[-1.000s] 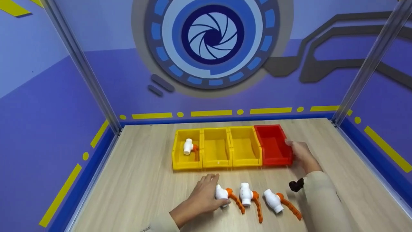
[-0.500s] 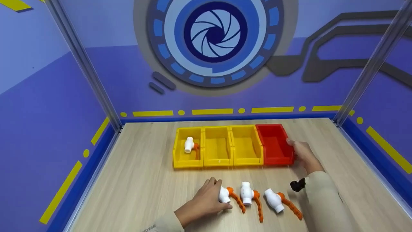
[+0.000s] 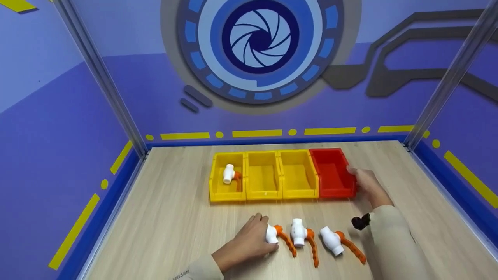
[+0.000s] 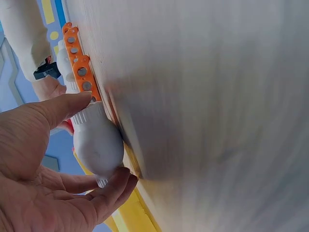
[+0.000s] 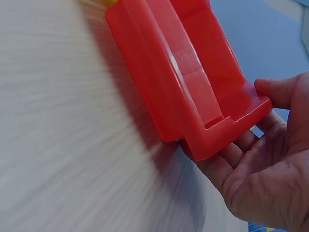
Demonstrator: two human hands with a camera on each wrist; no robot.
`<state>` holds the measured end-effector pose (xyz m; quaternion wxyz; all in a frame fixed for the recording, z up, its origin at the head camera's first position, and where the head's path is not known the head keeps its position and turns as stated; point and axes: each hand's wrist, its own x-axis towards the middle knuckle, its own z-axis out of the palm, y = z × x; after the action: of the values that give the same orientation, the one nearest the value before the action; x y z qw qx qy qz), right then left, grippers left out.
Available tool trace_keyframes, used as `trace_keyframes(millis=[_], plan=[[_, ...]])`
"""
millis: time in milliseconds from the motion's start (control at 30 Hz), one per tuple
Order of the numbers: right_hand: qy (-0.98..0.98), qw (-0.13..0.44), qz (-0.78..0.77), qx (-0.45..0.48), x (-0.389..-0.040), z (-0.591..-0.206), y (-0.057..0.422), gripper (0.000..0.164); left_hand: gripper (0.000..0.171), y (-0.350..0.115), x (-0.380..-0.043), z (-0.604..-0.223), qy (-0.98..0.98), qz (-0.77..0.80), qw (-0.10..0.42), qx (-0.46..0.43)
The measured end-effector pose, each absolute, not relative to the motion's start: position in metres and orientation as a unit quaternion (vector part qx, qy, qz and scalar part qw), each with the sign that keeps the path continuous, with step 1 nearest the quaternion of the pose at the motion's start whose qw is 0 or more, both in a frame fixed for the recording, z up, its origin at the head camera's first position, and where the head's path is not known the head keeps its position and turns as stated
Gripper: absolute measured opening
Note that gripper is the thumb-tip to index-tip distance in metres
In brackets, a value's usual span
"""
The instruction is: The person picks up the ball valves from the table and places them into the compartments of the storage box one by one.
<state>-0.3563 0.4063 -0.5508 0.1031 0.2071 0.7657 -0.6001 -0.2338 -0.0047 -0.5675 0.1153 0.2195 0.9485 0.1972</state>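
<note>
In the head view my left hand [image 3: 249, 239] is at the leftmost of three white ball valves lying in a row. It holds that ball valve [image 4: 99, 145] by its ends, thumb at one end and fingers at the other, in the left wrist view. Its orange lever [image 3: 287, 242] points toward me. Beside it lie the middle ball valve [image 3: 298, 233] and the right ball valve [image 3: 332, 240]. My right hand [image 3: 367, 186] grips the outer side of the red bin [image 3: 334, 171]; the right wrist view shows the thumb on its rim and fingers beneath.
Three yellow bins [image 3: 262, 196] stand joined in a row left of the red one. Another ball valve [image 3: 228, 174] lies in the leftmost yellow bin. Purple panels surround the wooden table [image 3: 171, 217] at the back and sides.
My left hand has shifted slightly right and settled around the left ball valve. The right hand stays on the red bin. The head view has tilted a little.
</note>
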Motion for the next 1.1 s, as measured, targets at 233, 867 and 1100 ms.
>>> trace_keyframes(millis=[233,867,1100], plan=[[0.766,0.101,-0.601,0.204,-0.354,-0.552,0.408,0.067,0.076,-0.008,-0.232,-0.565,0.947,0.201,0.104,0.226],[0.753,0.106,-0.615,0.21,-0.355,-0.554,0.408,0.071,0.079,-0.02,-0.246,-0.546,0.934,0.297,0.062,0.189],[0.755,0.109,-0.612,0.209,-0.356,-0.553,0.408,0.071,0.078,-0.026,-0.254,-0.538,0.924,0.33,0.018,0.193]])
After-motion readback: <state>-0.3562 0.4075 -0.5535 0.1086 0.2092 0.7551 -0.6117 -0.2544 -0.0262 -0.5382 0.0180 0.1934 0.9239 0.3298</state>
